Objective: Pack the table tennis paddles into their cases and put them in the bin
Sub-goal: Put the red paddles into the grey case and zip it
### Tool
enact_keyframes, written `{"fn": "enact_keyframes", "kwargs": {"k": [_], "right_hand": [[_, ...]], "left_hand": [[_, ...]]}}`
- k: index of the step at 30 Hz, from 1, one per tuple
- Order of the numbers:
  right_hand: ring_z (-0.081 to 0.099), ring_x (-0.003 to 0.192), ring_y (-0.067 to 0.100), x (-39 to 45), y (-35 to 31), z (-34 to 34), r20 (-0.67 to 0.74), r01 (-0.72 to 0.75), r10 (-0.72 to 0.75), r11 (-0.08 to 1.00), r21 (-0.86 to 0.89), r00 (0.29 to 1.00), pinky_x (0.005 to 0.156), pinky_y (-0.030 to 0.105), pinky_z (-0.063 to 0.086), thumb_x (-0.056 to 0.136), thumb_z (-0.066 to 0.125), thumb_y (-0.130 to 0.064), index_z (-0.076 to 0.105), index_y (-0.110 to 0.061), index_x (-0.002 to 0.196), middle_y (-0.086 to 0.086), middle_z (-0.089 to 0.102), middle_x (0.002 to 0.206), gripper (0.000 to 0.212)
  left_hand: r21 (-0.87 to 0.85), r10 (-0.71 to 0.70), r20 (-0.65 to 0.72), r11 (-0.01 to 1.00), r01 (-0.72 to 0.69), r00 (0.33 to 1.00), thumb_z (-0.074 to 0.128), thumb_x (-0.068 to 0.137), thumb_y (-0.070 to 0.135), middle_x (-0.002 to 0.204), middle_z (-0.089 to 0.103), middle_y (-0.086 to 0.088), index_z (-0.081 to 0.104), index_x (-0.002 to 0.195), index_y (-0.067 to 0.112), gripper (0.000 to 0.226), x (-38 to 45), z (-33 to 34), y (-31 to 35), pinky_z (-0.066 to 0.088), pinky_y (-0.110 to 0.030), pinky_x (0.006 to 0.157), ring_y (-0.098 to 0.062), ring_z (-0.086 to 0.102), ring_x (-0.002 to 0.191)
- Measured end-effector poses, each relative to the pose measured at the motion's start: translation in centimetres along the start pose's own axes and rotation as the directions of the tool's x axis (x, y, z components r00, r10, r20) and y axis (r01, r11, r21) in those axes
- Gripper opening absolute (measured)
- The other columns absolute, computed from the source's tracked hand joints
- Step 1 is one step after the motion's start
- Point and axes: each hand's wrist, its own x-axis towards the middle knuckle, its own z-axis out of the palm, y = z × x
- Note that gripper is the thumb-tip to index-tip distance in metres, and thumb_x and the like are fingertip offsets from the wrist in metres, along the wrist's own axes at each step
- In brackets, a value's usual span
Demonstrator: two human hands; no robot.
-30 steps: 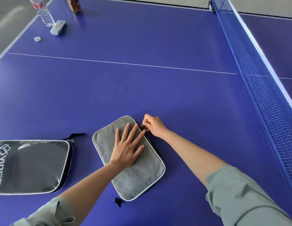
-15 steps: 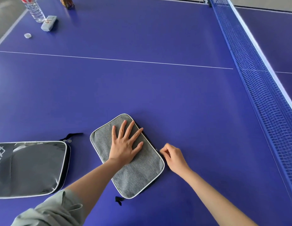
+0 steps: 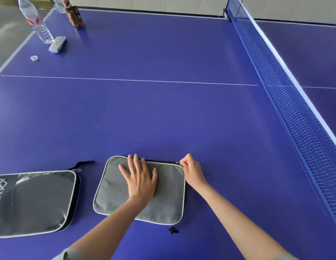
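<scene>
A grey fabric paddle case point(image 3: 163, 199) with white piping lies flat on the blue table near me. My left hand point(image 3: 140, 179) presses flat on its top, fingers spread. My right hand point(image 3: 191, 170) pinches the zipper pull point(image 3: 177, 162) at the case's far right corner. A second case, shiny black and silver point(image 3: 34, 201), lies to the left with its black strap at its far corner. No paddle shows; no bin is in view.
A water bottle point(image 3: 36, 25), a small grey block point(image 3: 57, 46), a bottle cap point(image 3: 34, 58) and a brown carton point(image 3: 74, 16) stand at the far left corner. The blue net point(image 3: 287, 94) runs along the right side.
The grey case has turned so its long zipper side faces away from me. My right hand has gone from the case's right edge up to its far right corner, still pinched on the zipper.
</scene>
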Motion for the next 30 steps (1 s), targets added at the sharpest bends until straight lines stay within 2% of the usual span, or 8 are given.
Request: {"fn": "enact_keyframes", "kwargs": {"k": [3,5,7,8,10,13,22,30], "right_hand": [[0.051,0.068,0.036,3.0,-1.3,0.4,0.075,0.082,-0.078,0.995,-0.057,0.994,0.058,0.030,0.031,0.093,0.042,0.004,0.040,-0.008,0.077,0.023,0.059,0.077,0.019],[0.048,0.067,0.035,4.3,-2.2,0.8,0.107,0.127,-0.119,0.990,-0.066,0.987,0.060,0.032,0.033,0.092,0.041,0.003,0.039,-0.008,0.075,0.024,0.057,0.076,0.021],[0.051,0.072,0.033,5.5,-2.4,1.0,0.130,0.168,-0.155,0.981,-0.101,0.979,0.065,0.039,0.041,0.092,0.044,0.001,0.044,-0.005,0.075,0.023,0.058,0.083,0.018],[0.053,0.076,0.031,6.0,-2.3,0.9,0.146,0.191,-0.173,0.974,-0.124,0.974,0.069,0.041,0.043,0.092,0.048,-0.001,0.049,-0.001,0.077,0.021,0.058,0.087,0.015],[0.052,0.077,0.022,6.4,-1.7,0.3,0.181,0.212,-0.186,0.968,-0.137,0.966,0.070,0.031,0.042,0.091,0.054,-0.006,0.055,0.003,0.081,0.017,0.059,0.092,0.014],[0.050,0.074,0.017,5.8,-0.7,-0.7,0.188,0.229,-0.201,0.963,-0.142,0.961,0.067,0.022,0.035,0.091,0.054,-0.005,0.056,0.003,0.079,0.014,0.061,0.087,0.014],[0.051,0.063,0.017,-2.4,3.3,-2.2,-0.007,0.137,-0.138,0.985,-0.105,0.990,0.061,0.016,0.035,0.087,0.058,0.002,0.053,0.003,0.070,0.010,0.057,0.072,0.018],[0.054,0.063,0.016,-9.7,4.1,0.2,-0.116,-0.044,0.042,0.999,-0.015,0.992,0.056,0.014,0.036,0.089,0.059,-0.004,0.057,-0.002,0.075,0.006,0.062,0.072,0.015]], "left_hand": [[-0.071,0.179,-0.062,0.981,-0.183,0.982,0.014,0.090,0.053,0.153,0.029,-0.014,0.039,0.141,0.009,0.072,-0.8,0.1,0.7,0.005,-0.061,0.114,-0.033,0.017,0.145],[-0.051,0.336,-0.081,0.939,-0.340,0.938,0.019,0.091,0.054,0.154,0.030,-0.011,0.035,0.145,0.021,0.065,-1.0,0.3,1.2,0.011,-0.062,0.114,-0.033,0.023,0.144],[-0.022,0.405,-0.078,0.913,-0.408,0.911,0.024,0.091,0.058,0.155,0.028,-0.008,0.027,0.146,0.037,0.059,-0.9,0.5,1.3,0.009,-0.063,0.113,-0.035,0.023,0.143],[-0.022,0.405,-0.066,0.913,-0.407,0.912,0.025,0.090,0.060,0.156,0.025,-0.007,0.023,0.146,0.043,0.058,-0.8,0.6,1.2,0.006,-0.063,0.113,-0.035,0.021,0.144],[-0.025,0.383,-0.050,0.923,-0.385,0.922,0.023,0.089,0.065,0.158,0.020,-0.003,0.016,0.145,0.049,0.059,-0.5,0.8,1.0,0.001,-0.061,0.114,-0.034,0.015,0.146],[-0.016,0.359,-0.053,0.933,-0.361,0.932,0.022,0.089,0.066,0.156,0.025,-0.001,0.017,0.144,0.050,0.058,-0.4,0.9,1.0,0.008,-0.061,0.115,-0.034,0.022,0.144],[-0.014,0.354,-0.095,0.934,-0.356,0.931,0.023,0.090,0.063,0.154,0.030,-0.002,0.025,0.143,0.048,0.056,-0.7,0.9,1.1,0.012,-0.063,0.113,-0.036,0.029,0.139],[-0.015,0.348,-0.092,0.936,-0.351,0.933,0.022,0.090,0.062,0.154,0.031,-0.003,0.027,0.143,0.046,0.055,-0.7,0.9,1.2,0.011,-0.062,0.113,-0.037,0.028,0.139]]}}
